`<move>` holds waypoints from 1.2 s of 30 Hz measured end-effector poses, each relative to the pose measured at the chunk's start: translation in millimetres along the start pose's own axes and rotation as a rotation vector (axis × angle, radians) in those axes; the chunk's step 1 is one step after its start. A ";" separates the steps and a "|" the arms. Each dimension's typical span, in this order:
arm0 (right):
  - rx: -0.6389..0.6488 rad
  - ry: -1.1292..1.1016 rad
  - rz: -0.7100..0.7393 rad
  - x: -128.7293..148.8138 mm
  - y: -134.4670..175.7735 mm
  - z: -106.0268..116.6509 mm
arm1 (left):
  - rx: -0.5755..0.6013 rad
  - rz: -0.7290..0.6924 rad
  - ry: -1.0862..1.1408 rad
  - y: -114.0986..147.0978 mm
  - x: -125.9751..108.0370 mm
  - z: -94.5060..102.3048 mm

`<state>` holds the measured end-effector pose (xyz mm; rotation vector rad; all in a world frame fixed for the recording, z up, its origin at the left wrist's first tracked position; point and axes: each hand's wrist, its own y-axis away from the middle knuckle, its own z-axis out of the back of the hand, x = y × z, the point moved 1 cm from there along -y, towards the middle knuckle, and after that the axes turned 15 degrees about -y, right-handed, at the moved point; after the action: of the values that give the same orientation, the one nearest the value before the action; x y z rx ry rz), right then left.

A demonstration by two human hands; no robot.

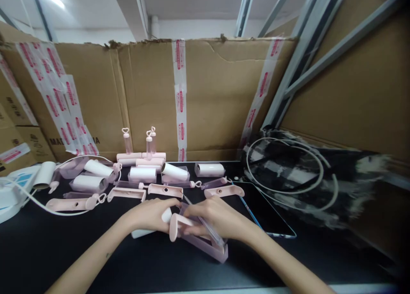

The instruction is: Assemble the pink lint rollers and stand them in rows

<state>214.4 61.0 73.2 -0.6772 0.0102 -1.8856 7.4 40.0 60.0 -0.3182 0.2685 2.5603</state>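
Observation:
Over the front middle of the table, my left hand (156,215) is closed at the left side of a pale pink plastic holder (174,228) with a rounded end. A translucent pinkish case (216,252) is beneath and around this holder. My right hand (214,215) curls over the same parts, fingers bent, with a slim clear-handled tool (211,230) in its grasp. The tool's thin metal shaft points up and left. Under my left hand lies a white roll (141,233), partly covered. Some fingertips are hidden behind the holder.
Behind the hands lie several white rolls (143,175), pink holders (165,190) and small tubes with loop caps (149,145). A tablet (265,208) lies right, by a coiled white cable (320,170) and black wrapped bundle. Cardboard walls (211,97) enclose the back.

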 end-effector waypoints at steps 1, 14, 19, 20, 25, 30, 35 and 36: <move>-0.070 -0.038 0.005 -1.9 0.6 1.7 | 0.006 0.004 0.000 1.2 0.0 1.4; -0.289 0.323 -0.257 -38.2 -8.6 9.0 | 0.046 0.398 -0.153 47.3 28.6 29.4; -0.354 0.164 -0.225 -27.4 -4.9 10.9 | -0.312 0.455 -0.307 48.3 8.6 49.5; -0.377 0.040 -0.211 -22.9 -2.4 10.7 | -0.379 0.456 -0.346 44.4 2.7 48.6; -0.353 -0.601 -0.027 3.5 7.5 -4.4 | -0.479 0.263 -0.503 20.2 -16.6 21.2; -0.275 -0.345 0.191 19.8 4.9 -16.5 | -0.489 0.163 -0.532 11.6 -13.2 1.1; -0.230 -0.211 0.218 18.7 0.5 -21.5 | -0.468 0.170 -0.575 12.0 -12.5 -1.5; -0.218 -0.172 0.233 18.9 0.0 -22.2 | -0.451 0.175 -0.591 12.3 -13.2 -1.5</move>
<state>199.4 38.2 63.1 -0.9437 0.1792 -1.6115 11.8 22.9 63.8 0.3224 -0.5234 2.7260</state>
